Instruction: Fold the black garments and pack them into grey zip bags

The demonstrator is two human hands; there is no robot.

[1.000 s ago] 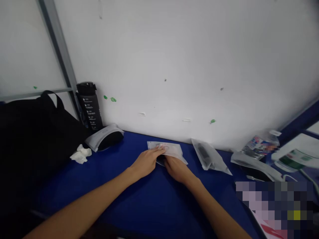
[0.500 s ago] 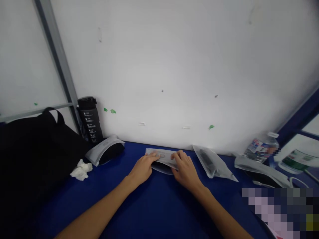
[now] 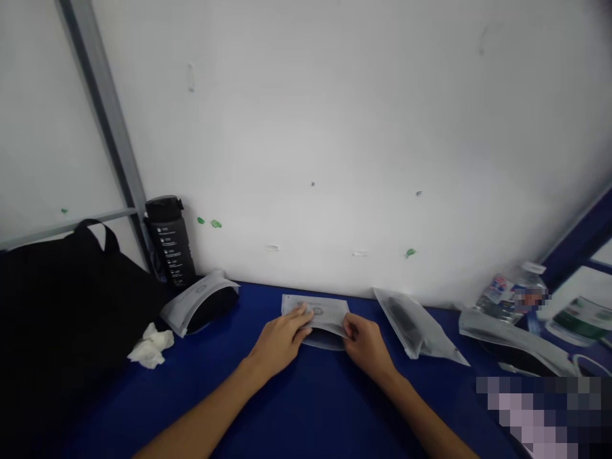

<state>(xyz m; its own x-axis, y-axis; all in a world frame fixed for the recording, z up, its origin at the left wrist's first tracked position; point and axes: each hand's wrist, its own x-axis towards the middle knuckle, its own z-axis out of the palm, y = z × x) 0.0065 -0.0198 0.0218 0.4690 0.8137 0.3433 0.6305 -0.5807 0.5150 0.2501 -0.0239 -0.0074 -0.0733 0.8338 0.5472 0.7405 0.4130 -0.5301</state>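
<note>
Steadying the unsealed pouch [image 3: 329,310] near the desk's back edge [image 3: 258,294] with your half-spread left hand [image 3: 278,342], you seemingly pinch its corner with your curled right hand [image 3: 369,347].

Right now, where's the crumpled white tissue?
In the head view, the crumpled tissue lies on the blue table at the left, beside the black bag, nearer than the black bottle.

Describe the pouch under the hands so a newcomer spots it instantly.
From the white wall, drop to the blue table at its foot. Midway along the far edge lies a frosted pouch, mouth gaping toward the person. Unlike the neighbouring pouches, it has the left hand and right hand on it.
</note>
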